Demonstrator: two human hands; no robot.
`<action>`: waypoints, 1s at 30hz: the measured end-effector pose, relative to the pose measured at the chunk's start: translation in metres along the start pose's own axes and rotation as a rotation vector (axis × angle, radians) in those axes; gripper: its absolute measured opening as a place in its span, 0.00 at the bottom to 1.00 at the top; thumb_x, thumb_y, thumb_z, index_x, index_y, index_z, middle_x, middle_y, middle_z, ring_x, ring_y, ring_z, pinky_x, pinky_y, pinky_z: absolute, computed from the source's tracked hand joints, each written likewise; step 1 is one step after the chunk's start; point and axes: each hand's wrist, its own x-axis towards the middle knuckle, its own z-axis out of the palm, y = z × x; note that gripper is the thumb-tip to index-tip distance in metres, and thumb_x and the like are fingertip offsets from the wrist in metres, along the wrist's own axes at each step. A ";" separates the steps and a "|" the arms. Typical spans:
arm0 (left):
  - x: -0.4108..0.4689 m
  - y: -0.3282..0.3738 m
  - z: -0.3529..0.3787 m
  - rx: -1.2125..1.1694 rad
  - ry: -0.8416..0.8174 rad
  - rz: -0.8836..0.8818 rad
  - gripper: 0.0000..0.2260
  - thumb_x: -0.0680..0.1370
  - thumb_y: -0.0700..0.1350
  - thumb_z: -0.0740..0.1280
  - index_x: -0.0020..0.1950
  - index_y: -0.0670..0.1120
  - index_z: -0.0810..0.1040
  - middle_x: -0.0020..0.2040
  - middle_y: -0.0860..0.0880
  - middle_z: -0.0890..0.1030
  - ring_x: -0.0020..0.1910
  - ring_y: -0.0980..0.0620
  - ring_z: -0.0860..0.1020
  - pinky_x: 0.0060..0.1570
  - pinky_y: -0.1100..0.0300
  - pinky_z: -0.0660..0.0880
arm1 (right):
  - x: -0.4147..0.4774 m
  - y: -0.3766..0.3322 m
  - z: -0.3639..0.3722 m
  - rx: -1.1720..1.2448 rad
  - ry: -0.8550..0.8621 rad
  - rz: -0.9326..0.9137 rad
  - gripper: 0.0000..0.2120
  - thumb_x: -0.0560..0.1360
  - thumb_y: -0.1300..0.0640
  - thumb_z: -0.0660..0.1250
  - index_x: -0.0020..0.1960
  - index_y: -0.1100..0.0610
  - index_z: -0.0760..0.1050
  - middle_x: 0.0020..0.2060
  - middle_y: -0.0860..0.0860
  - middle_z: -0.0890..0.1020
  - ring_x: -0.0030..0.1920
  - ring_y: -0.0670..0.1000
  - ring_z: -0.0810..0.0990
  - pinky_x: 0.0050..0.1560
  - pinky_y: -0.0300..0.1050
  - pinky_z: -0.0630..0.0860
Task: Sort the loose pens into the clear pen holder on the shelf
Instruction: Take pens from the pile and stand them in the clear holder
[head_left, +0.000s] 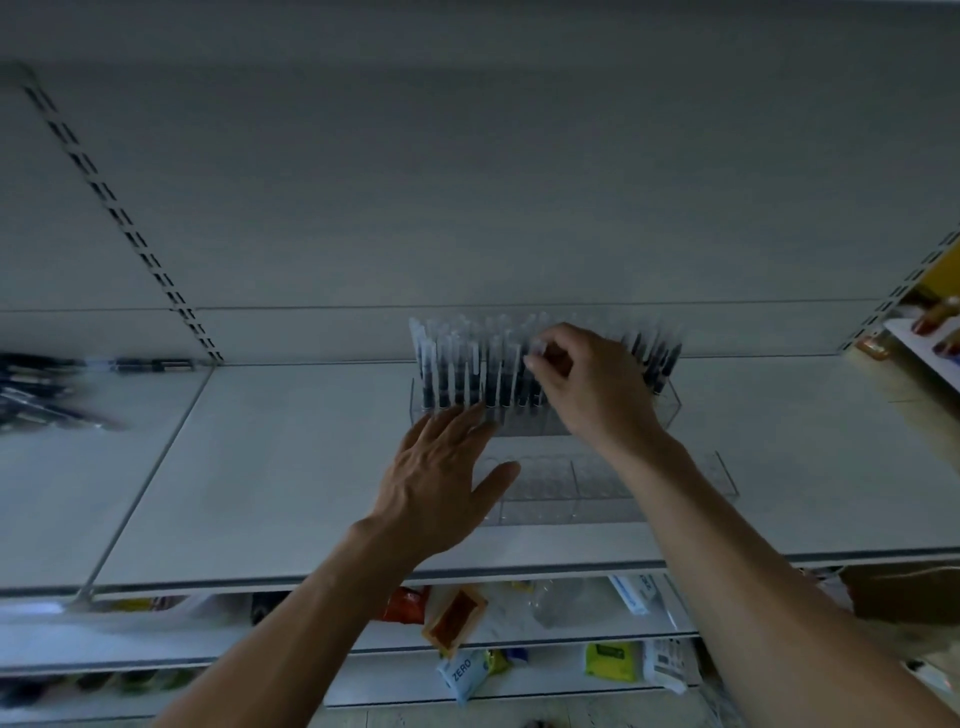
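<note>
— Nearest?
— Just the left hand (441, 483), fingers straight and spread, tips touching the holder (667, 410) front.
— And beyond?
— The right hand (587, 384), fingers curled, pinching a pen (535, 349) top among upright pens (457, 369) in the holder. Farther left on the shelf (260, 467), loose pens (36, 389).

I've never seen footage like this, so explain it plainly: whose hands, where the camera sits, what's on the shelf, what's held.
No machine here: a person works bare-handed, filmed by one camera on their head, looking forward and down. On the white shelf stands a clear pen holder, its back rows full of upright pens; loose pens lie far left. The left hand, fingers straight, touches the holder. The right hand pinches the top of one pen in those rows.
</note>
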 end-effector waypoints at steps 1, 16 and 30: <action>0.000 0.000 0.000 0.003 -0.002 0.002 0.34 0.76 0.68 0.41 0.77 0.52 0.58 0.78 0.53 0.55 0.77 0.55 0.50 0.73 0.58 0.43 | 0.003 -0.001 0.002 -0.003 0.007 -0.005 0.11 0.79 0.52 0.64 0.56 0.58 0.78 0.46 0.52 0.82 0.40 0.51 0.80 0.42 0.46 0.78; -0.005 -0.003 -0.002 -0.049 -0.054 0.007 0.32 0.77 0.68 0.42 0.77 0.55 0.58 0.78 0.55 0.52 0.76 0.59 0.46 0.76 0.56 0.46 | 0.001 0.028 0.025 0.115 0.006 -0.072 0.09 0.78 0.53 0.66 0.45 0.59 0.77 0.33 0.50 0.77 0.31 0.49 0.74 0.32 0.42 0.70; -0.136 -0.090 -0.028 -0.068 0.051 -0.284 0.38 0.72 0.72 0.37 0.77 0.56 0.57 0.78 0.55 0.55 0.77 0.58 0.49 0.74 0.60 0.43 | -0.065 -0.071 0.083 0.127 -0.099 -0.096 0.10 0.77 0.50 0.67 0.55 0.53 0.80 0.47 0.48 0.82 0.44 0.46 0.79 0.40 0.37 0.72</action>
